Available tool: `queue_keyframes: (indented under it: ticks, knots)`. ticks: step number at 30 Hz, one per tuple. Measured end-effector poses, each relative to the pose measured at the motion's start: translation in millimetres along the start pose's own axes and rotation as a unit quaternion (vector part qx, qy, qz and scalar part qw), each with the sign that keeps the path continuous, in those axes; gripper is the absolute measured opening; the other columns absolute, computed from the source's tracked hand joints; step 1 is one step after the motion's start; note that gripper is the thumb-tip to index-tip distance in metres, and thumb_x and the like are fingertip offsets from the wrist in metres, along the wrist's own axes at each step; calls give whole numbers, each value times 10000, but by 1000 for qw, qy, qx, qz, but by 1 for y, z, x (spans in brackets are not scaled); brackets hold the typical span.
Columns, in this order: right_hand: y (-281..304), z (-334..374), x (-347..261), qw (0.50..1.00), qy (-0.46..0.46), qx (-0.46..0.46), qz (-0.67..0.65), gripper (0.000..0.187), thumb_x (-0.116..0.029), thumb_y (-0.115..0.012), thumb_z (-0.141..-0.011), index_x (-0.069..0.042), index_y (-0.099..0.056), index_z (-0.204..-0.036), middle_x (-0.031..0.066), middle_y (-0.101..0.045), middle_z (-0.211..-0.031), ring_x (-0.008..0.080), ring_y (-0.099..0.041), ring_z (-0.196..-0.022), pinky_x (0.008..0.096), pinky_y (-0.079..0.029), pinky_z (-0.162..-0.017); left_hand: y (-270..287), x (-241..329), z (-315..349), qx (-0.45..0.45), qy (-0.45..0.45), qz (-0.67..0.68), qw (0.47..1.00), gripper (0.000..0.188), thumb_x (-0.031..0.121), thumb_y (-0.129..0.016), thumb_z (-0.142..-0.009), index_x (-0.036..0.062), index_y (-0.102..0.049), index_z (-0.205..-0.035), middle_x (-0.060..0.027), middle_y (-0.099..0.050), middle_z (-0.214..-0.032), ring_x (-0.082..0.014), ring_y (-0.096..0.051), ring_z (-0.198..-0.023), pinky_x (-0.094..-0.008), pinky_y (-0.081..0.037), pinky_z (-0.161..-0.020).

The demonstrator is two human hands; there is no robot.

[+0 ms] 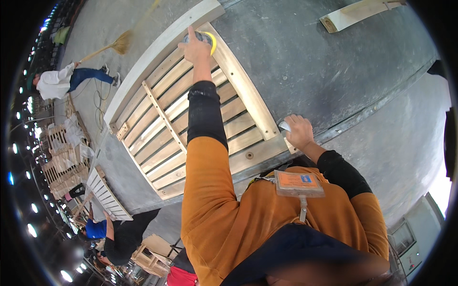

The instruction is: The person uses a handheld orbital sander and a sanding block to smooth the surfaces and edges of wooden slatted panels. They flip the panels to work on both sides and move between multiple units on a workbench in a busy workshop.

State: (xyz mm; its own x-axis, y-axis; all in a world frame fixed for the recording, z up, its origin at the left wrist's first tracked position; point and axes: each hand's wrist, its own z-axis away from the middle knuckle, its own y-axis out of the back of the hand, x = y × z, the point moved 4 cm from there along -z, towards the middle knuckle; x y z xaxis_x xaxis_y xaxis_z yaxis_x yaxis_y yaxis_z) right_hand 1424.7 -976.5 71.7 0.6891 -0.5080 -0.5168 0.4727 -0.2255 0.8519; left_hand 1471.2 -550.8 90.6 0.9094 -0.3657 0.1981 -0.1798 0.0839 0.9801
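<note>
My left hand (194,50) reaches far out, closed over a round sander (210,42) with a dark body and a yellow pad edge. The sander sits at the far corner of a slatted wooden panel (241,93), partly hidden under my hand. Pale slats run between the panel's side rails, and a narrow strip crosses them. By the panel's near right corner, my right hand (299,131) is closed around a small white piece (285,126). Only its tip shows, so its kind is unclear.
A grey worktable (305,71) bears the panel, a pale board (162,55) along its far side and a curved wooden piece (355,15). To the left, a person (57,83) holds a broom (121,44). Others work beside another slatted panel (109,195); wooden frames (62,157) are stacked beyond.
</note>
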Motion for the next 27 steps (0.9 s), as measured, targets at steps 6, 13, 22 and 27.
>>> queue_keyframes:
  ticks: [6,13,22,27]
  knots:
    - [-1,-1,2,999,-10,-37,-13,303,-83,-637,-671,-92,-600,-972,77,-592,-888,286,-586,-867,414,-451,-736,3,8,-10,10,36,11,999,760,319,-714,-820,352,-339,-1481,-369,-287,-1402,-418,-660,-954,-421,-535,-824]
    - [2,0,2,999,-2,-18,-30,299,-72,-634,-682,-91,-604,-978,78,-600,-894,289,-589,-860,414,-457,-729,-8,37,-6,6,0,20,1000,756,320,-724,-807,348,-360,-1469,-348,-344,-1342,-403,-659,-919,-416,-535,-811]
    - [-1,0,3,1000,5,-10,-17,280,-104,-636,-682,-95,-607,-960,68,-611,-907,274,-595,-878,412,-460,-745,2,28,47,1,-33,73,997,828,300,-727,-814,382,-274,-1501,-289,-425,-1303,-417,-626,-996,-449,-521,-847]
    - [-4,1,5,999,-3,-29,-24,264,-111,-617,-700,-92,-606,-963,87,-621,-908,292,-604,-886,434,-470,-750,11,0,143,-33,-34,40,998,770,229,-705,-852,392,-301,-1488,-291,-358,-1345,-434,-614,-1023,-474,-524,-833]
